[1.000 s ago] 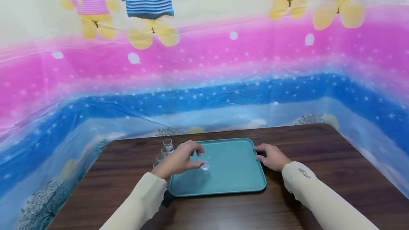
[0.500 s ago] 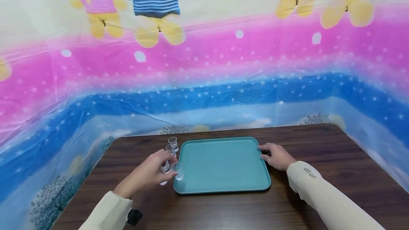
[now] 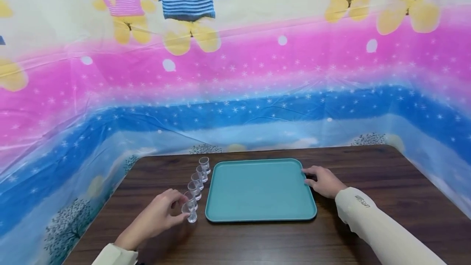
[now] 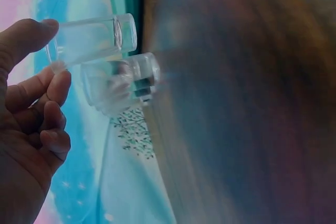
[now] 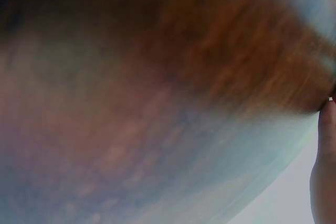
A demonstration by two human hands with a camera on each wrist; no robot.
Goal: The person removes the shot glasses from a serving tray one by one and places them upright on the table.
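Note:
My left hand (image 3: 156, 216) pinches a small clear shot glass (image 3: 192, 217) near its rim, at the near end of a slanting row of glasses. In the left wrist view, thumb and fingertips grip the rim of that shot glass (image 4: 92, 36), and another clear glass (image 4: 123, 80) shows close beside it. To the right of the row lies a teal rectangular tray (image 3: 261, 191) with nothing on it. My right hand (image 3: 324, 181) is at the tray's right edge, with thumb and finger extended and their tips touching the rim.
Several more clear shot glasses (image 3: 197, 181) run back along the tray's left side. The dark wood table (image 3: 257, 242) carries everything. Behind it hangs a printed cloth (image 3: 235, 113) with bears and snowflakes.
My left hand has moved the shot glass left and nearer, from over the tray to the near end of the row. My right hand has stayed at the tray's edge.

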